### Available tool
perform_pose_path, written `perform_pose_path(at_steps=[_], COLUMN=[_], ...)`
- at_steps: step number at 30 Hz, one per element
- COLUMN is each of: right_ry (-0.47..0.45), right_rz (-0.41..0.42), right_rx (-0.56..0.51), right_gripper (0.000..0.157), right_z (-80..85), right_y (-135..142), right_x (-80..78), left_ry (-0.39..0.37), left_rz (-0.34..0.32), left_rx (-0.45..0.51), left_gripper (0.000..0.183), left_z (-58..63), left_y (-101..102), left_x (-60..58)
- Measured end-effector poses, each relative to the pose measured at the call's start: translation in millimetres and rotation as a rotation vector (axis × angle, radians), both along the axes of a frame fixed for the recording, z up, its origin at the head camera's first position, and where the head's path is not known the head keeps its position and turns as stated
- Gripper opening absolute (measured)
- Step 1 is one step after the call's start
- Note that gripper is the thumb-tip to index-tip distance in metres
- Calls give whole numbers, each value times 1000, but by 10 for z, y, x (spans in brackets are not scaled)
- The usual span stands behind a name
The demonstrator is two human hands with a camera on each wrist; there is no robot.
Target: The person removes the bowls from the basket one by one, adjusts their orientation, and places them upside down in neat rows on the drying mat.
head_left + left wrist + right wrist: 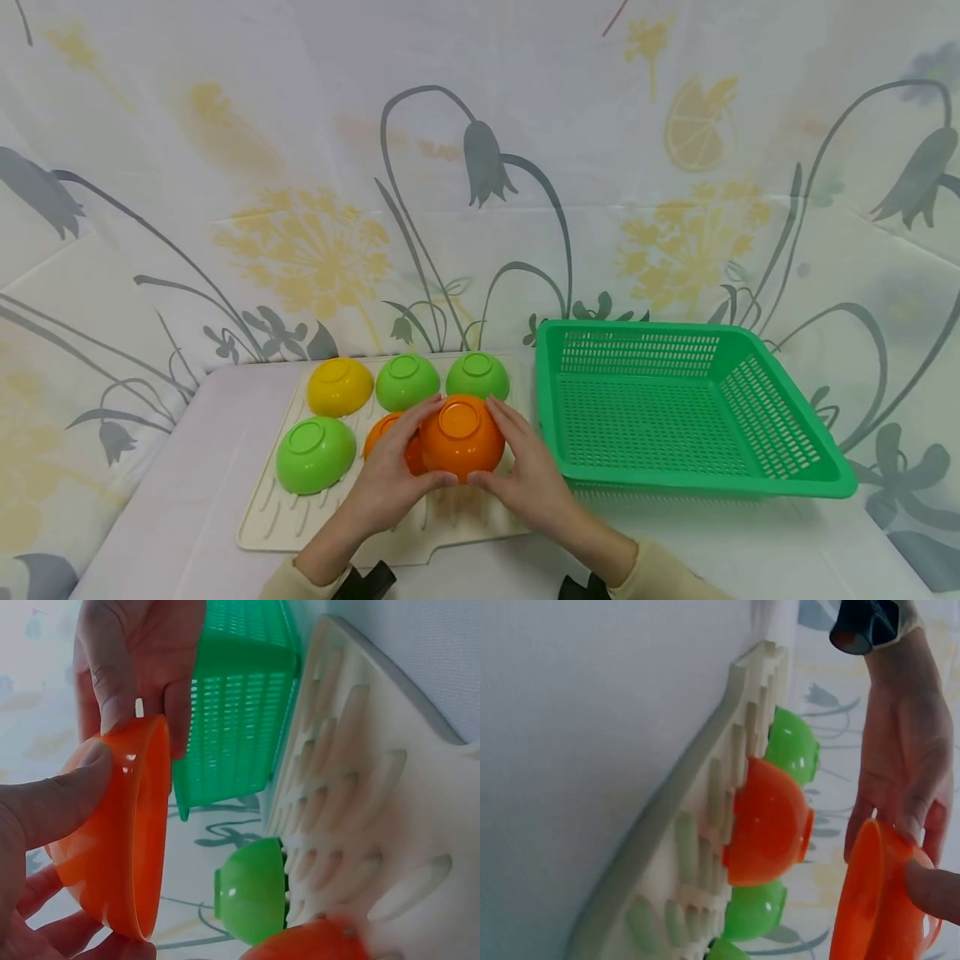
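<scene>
An orange bowl is upside down between both hands, raised over a cream drying rack. My left hand grips its left side and my right hand its right, thumbs along the near side. In the left wrist view the held bowl shows its rim apart from the rack's ridges. A second orange bowl rests upside down on the rack, partly hidden behind the left hand in the head view. Also inverted there are a yellow bowl and three green bowls, one at front left.
A green plastic basket with perforated walls stands right of the rack, close to its edge, with nothing inside. A white cloth covers the table. Behind it hangs a flower-patterned curtain.
</scene>
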State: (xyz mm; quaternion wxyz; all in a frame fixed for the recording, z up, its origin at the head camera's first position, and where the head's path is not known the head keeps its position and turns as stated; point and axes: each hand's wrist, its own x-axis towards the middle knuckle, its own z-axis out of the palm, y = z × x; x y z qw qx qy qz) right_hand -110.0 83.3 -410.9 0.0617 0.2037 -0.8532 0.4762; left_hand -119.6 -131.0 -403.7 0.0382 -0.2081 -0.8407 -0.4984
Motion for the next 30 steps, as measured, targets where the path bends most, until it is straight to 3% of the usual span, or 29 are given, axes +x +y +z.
perform_pose_path(at_steps=[12,19,30], right_ry=[-97,-119,-238], right_rz=[-40,-85,-95], right_rx=[-7,-17,-66], right_gripper=[89,85,83], right_z=[-174,-200,-246], right_y=[-12,-28,-24], right_x=[35,44,22], left_ry=[-88,-133,-189], left_rz=[29,28,17], left_rx=[-4,-14,-6], left_gripper=[84,83,80], left_z=[-117,-176,-279], left_y=[104,154,240], left_x=[-33,-70,-130])
